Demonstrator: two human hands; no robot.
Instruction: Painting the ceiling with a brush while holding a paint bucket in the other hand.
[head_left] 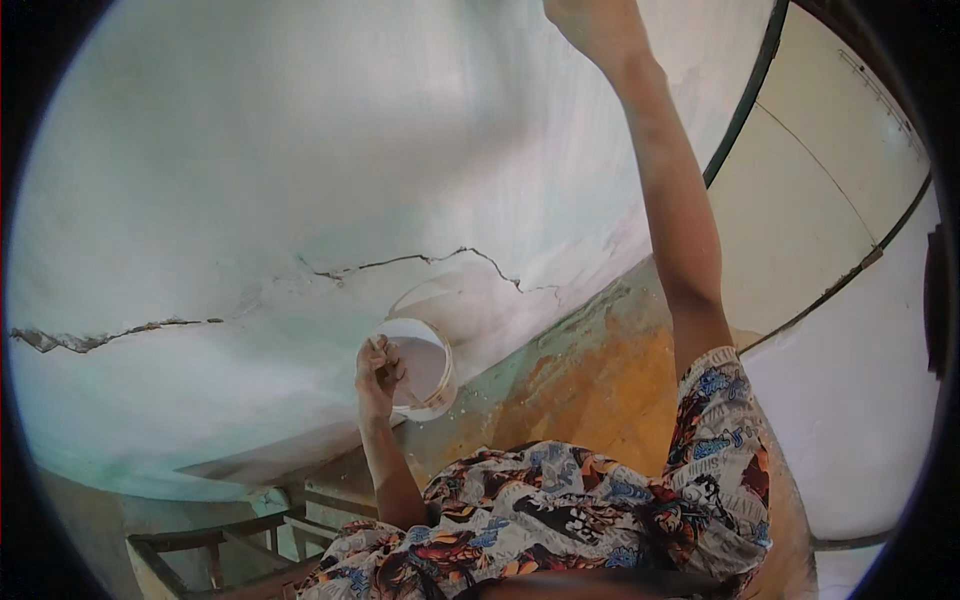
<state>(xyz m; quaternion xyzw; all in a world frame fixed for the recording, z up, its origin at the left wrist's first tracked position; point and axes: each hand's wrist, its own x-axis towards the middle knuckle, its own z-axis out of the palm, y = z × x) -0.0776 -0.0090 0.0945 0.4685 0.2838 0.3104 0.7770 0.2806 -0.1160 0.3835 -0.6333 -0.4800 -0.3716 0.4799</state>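
My left hand (380, 372) is closed at the near-left rim of a white bucket (433, 402). Its curled fingers overlap the rim, and whether they grip the rim itself or a handle cannot be made out. Greyish-white liquid (422, 366) fills part of the bucket. High up at the top edge, my right hand (600, 22) reaches along the pale wall (350, 150). The picture's edge cuts off its fingers, so anything held there is hidden. Whitish smears cover the wall, with green showing through in places.
A long, jagged crack (425, 258) runs across the wall's lower part. Below lies a worn orange-yellow floor (600, 370) with white specks. A wooden frame piece of furniture (215, 560) stands at lower left. A dark strip (750, 95) borders the wall on the right.
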